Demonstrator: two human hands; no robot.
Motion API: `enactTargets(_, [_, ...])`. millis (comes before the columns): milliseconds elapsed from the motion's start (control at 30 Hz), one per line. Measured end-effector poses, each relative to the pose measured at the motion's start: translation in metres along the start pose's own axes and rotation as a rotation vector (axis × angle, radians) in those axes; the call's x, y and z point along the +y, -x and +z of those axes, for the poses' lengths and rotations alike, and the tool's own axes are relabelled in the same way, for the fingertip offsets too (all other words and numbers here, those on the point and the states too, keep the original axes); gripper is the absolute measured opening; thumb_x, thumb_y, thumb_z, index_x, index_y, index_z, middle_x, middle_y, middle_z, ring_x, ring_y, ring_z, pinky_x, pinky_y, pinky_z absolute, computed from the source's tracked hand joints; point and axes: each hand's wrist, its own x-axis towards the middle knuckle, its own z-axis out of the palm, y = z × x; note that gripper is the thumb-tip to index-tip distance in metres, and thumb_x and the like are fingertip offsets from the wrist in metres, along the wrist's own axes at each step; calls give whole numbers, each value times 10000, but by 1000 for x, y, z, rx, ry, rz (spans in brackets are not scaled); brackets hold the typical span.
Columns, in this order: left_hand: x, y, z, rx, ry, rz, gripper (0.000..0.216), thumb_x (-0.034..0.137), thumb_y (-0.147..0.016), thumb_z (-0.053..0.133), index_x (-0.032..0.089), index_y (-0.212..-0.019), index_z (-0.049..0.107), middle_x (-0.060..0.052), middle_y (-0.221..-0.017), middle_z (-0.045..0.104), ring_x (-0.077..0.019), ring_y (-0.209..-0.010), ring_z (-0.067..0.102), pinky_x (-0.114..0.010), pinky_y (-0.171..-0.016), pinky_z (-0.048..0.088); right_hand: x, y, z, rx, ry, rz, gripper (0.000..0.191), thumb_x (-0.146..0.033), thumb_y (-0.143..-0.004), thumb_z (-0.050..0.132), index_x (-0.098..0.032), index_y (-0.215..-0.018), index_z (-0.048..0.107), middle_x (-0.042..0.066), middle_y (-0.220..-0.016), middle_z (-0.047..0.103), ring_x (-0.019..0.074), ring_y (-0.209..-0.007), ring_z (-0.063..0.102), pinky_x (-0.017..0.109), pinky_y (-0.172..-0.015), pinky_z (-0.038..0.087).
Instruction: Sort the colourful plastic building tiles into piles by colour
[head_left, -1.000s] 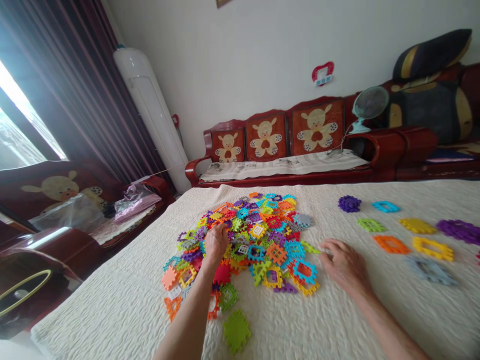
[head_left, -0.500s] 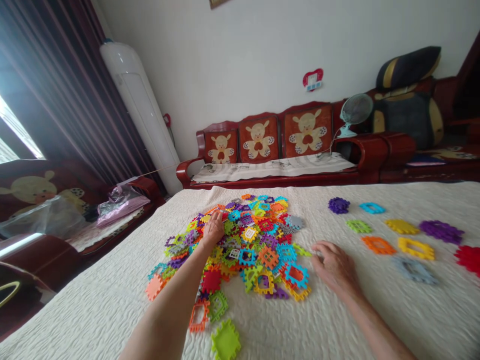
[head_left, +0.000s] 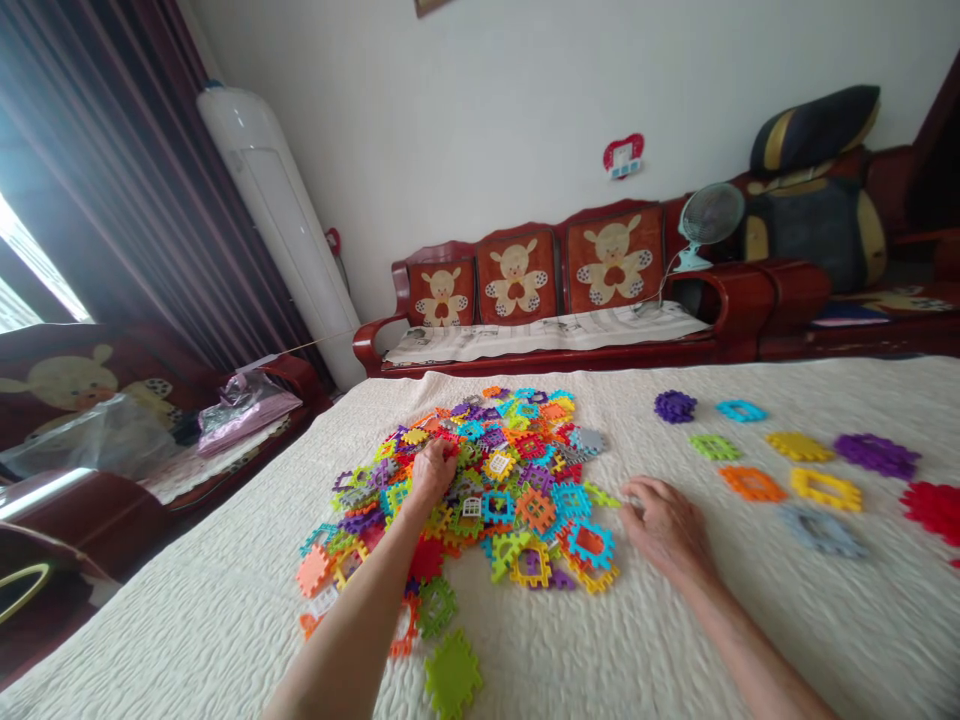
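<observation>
A heap of colourful plastic interlocking pieces point(head_left: 536, 508) lies on the cream quilted cover. My left hand point(head_left: 433, 472) reaches into the upper left of the heap, fingers curled down around red pieces; its fingertips are partly hidden, so what they grip is unclear. To the right of the heap, my right hand point(head_left: 664, 520) rests on the cover with loosely bent fingers slightly apart. Its fingertips are close to a small lime-green piece point(head_left: 600, 495) at the heap's edge. Near my left forearm lie a flat lime-green square piece point(head_left: 453, 675) and a salmon piece point(head_left: 313, 568).
Separate groups of pieces are laid out on the right: purple point(head_left: 675, 406), blue point(head_left: 741, 411), orange point(head_left: 752, 483), grey point(head_left: 823, 531) and red point(head_left: 934, 510) among them. Beyond the quilted cover point(head_left: 247, 590) stand a wooden sofa point(head_left: 540, 362) and a fan point(head_left: 711, 215).
My left hand has moved slightly right and nearer within the heap. A white piece and an orange one now show beside my left forearm. My right hand has barely moved.
</observation>
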Motion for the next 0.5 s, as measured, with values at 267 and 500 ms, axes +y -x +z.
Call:
enactTargets(267, [21, 31, 11, 52, 305, 23, 182, 341, -773, 629, 197, -872, 678, -17, -871, 687, -155, -816, 619, -239, -743, 433, -2, 0, -2, -24, 8, 10, 223, -209, -779, 486, -207, -920, 659, 52, -1109, 661, 237, -1018, 593, 369, -816, 397])
enactTargets(500, [31, 51, 25, 35, 594, 60, 311, 435, -841, 499, 195, -931, 675, 10, -688, 659, -132, -645, 586, -231, -622, 436, -2, 1, -1, -6, 5, 3, 220, -209, -785, 493, -209, -925, 662, 60, -1096, 661, 245, -1013, 593, 381, -831, 408])
